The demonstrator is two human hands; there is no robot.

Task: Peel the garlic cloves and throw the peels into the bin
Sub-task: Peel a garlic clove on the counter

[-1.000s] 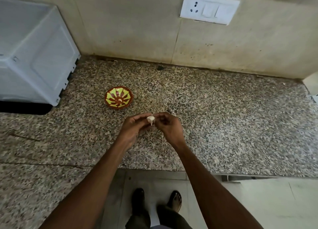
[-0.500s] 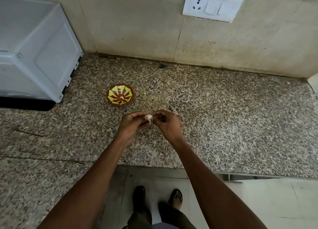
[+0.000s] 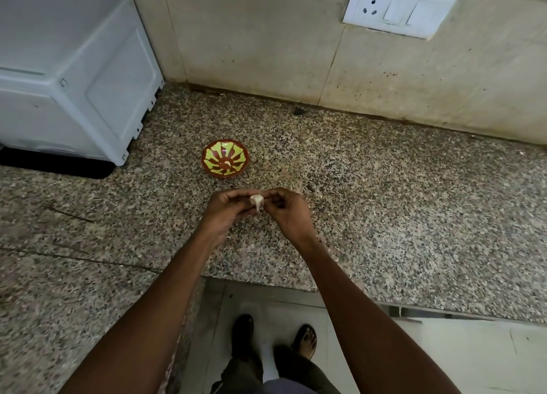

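Clove unmoved — garlic clove (image 3: 257,200) | pinched between both hands' fingers (image 3: 236,196) — above counter (image 3: 384,216)

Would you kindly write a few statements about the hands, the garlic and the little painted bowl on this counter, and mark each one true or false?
1. Both hands hold the garlic clove between them. True: the left hand and the right hand pinch it from either side.
2. The garlic clove lies in the painted bowl. False: it is held above the granite counter, nearer the person than the bowl.
3. The painted bowl stands on the counter, apart from both hands. True.
4. The white appliance stands to the right of the bowl. False: it stands to the bowl's left.
5. A plug sits in the wall socket. False: nothing is plugged in.
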